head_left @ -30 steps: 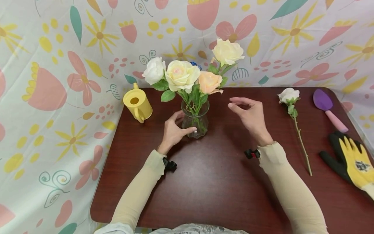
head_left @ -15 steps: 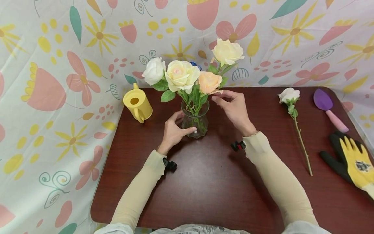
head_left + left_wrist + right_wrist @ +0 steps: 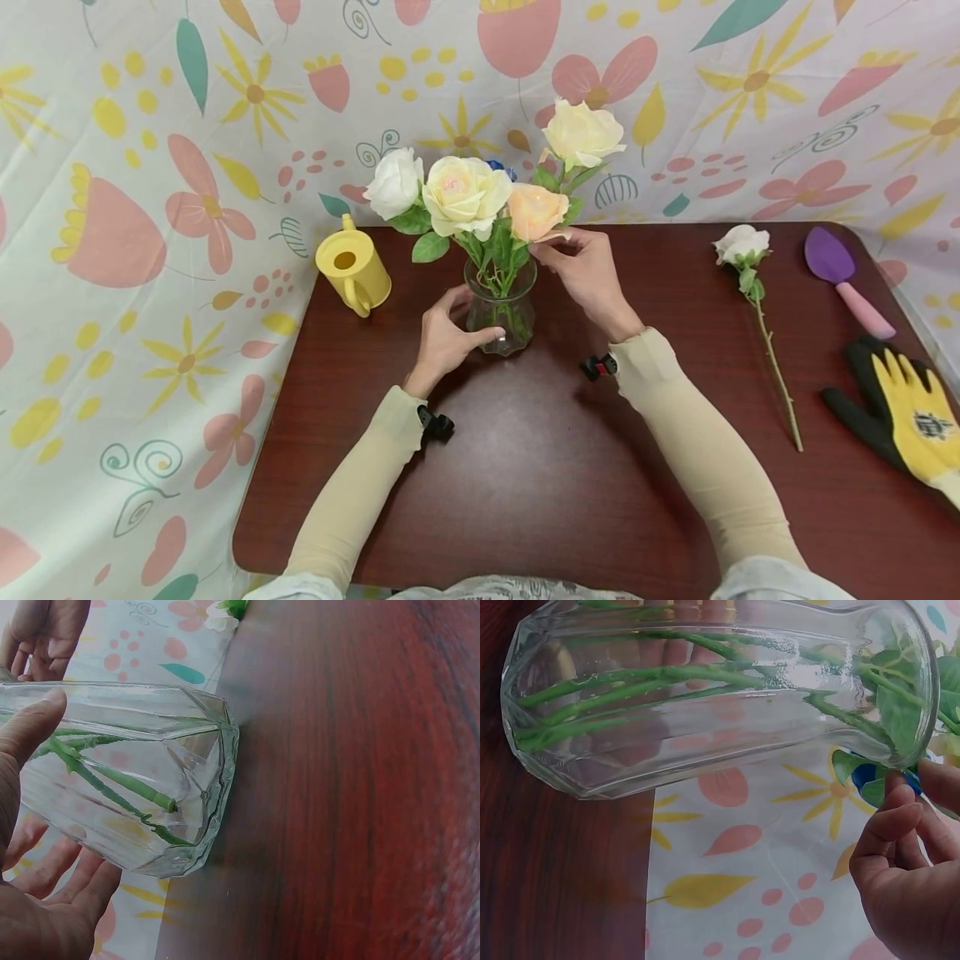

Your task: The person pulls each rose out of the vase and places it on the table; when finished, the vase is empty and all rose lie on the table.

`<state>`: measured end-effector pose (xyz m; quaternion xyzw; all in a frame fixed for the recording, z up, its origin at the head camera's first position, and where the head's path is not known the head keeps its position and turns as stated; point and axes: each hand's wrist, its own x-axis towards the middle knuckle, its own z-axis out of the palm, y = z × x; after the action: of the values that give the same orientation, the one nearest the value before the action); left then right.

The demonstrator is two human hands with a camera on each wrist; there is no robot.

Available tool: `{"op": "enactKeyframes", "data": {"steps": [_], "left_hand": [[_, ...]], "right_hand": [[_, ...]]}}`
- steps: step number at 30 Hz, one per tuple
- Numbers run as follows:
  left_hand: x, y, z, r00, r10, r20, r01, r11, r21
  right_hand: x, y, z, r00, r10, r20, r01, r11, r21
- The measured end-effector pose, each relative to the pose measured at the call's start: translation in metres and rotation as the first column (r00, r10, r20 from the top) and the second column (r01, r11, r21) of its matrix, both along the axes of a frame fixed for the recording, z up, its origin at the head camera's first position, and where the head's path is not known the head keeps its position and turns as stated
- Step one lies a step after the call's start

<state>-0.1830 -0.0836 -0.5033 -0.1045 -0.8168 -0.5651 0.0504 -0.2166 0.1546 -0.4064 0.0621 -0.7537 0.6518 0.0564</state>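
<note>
A clear glass vase (image 3: 501, 321) holds several roses, their green stems (image 3: 652, 679) visible through the glass. My left hand (image 3: 447, 333) holds the vase's body, thumb across the front and fingers on the side. My right hand (image 3: 588, 271) is at the vase's rim, just below the peach rose (image 3: 537, 212); its fingers are bent. Whether those fingertips pinch a stem or leaf is hidden. Around the peach rose are a cream-yellow rose (image 3: 465, 196), a white rose (image 3: 395, 183) and a taller pale cream rose (image 3: 583, 133). Part of a blue flower (image 3: 866, 778) shows behind.
A yellow watering can (image 3: 354, 265) stands left of the vase. To the right lie a white rose with a long stem (image 3: 767, 333), a purple trowel (image 3: 828, 257) with a pink handle, and a yellow-and-black glove (image 3: 900, 408). A floral cloth (image 3: 247, 125) hangs behind the table (image 3: 510, 492).
My right hand has moved left from beside the vase to its rim, under the peach rose. The left hand has kept its hold on the vase.
</note>
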Motion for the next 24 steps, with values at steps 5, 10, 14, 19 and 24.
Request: {"op": "enactKeyframes", "data": {"steps": [5,10,14,19,24], "left_hand": [[0.0001,0.0003,0.001,1.0,0.001,0.001,-0.002,1.0,0.002],[-0.0001,0.0002,0.0006,1.0,0.002,0.001,-0.002,1.0,0.001],[-0.0002,0.0001,-0.0002,1.0,0.003,-0.005,-0.003,1.0,-0.006],[-0.0001,0.0,-0.001,1.0,0.0,-0.02,0.0,1.0,-0.009],[0.0007,0.0002,-0.0008,0.999,-0.001,-0.034,0.001,1.0,-0.014]], "right_hand": [[-0.0015,-0.002,0.0017,1.0,-0.011,-0.013,0.01,1.0,-0.005],[-0.0035,-0.0046,0.0017,0.999,-0.035,-0.017,0.035,0.999,-0.01],[-0.0042,-0.0065,0.0015,0.998,-0.051,-0.022,0.051,0.999,-0.015],[-0.0025,-0.0079,0.0027,0.998,-0.057,-0.022,0.057,0.998,0.01],[-0.0021,-0.009,0.0032,0.997,-0.076,-0.022,0.076,0.997,-0.008]]}}
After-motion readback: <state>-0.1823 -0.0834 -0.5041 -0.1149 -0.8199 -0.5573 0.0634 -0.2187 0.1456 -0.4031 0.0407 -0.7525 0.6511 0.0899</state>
